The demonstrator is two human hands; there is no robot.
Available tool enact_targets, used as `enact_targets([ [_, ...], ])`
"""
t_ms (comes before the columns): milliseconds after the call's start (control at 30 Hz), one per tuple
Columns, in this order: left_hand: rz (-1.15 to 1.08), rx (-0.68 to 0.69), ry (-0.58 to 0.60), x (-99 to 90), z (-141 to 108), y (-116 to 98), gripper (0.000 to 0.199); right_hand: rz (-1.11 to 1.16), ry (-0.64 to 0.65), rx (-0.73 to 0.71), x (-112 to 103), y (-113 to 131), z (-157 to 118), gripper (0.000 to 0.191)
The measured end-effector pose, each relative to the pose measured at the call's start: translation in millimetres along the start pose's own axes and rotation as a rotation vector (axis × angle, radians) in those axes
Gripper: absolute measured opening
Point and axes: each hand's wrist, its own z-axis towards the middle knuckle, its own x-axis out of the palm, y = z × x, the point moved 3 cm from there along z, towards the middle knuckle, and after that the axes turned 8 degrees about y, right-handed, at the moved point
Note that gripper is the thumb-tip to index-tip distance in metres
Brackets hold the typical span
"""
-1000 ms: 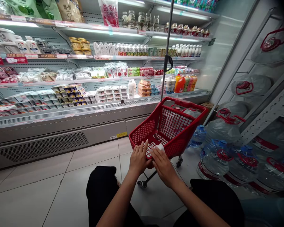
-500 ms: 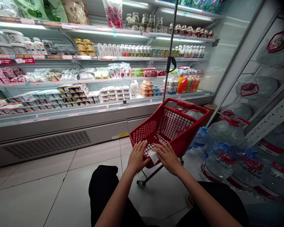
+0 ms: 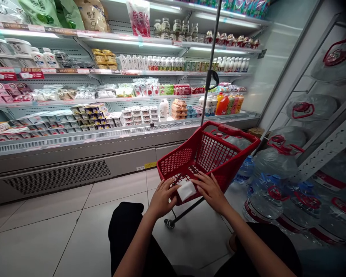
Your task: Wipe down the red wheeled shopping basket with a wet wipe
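A red shopping cart [image 3: 178, 159] with a mesh basket stands in front of me, its low front rim towards my knees. Over that rim lies a folded white cloth or tissue [image 3: 186, 190], flat and fully in view between my hands. My left hand [image 3: 163, 197] rests at the rim on the left, fingers apart, the index fingertip at the cloth's left edge. On the other side, my right hand [image 3: 211, 192] has its fingers spread over the rim, close to the cloth's right edge; whether they touch it I cannot tell. Neither hand is closed around anything.
Behind the cart runs an open refrigerated display [image 3: 127, 134] with several shelves of dairy and drinks. Large water bottles [image 3: 269, 198] with red handles stand close on the right. A caster wheel [image 3: 169, 223] is under the cart, on the tiled floor [image 3: 103, 215].
My hands have moved apart, the left outward and down, the right slightly right. The white cloth, partly covered before, now shows whole. The cart has shifted slightly.
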Motion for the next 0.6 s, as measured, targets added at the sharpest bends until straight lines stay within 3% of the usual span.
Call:
enact_targets([
  [167,-0.045,-0.043,-0.008,-2.4,-4.5,-1.3,0.066,0.056,-0.008,0.026,0.2,-1.3,0.5,0.042],
  [367,-0.037,0.008,-0.103,-19.5,-8.8,-19.9,0.062,0.189,-0.133,0.084,-21.3,1.4,-1.8,0.048],
  [500,0.002,-0.190,-0.256,-38.1,-19.3,-33.7,0.081,0.271,-0.140,0.263,-42.3,18.6,-16.0,0.082],
  [600,0.023,-0.314,-0.175,-52.1,-29.6,-42.6,0.100,0.254,-0.095,0.298,-55.6,35.0,-26.8,0.101],
])
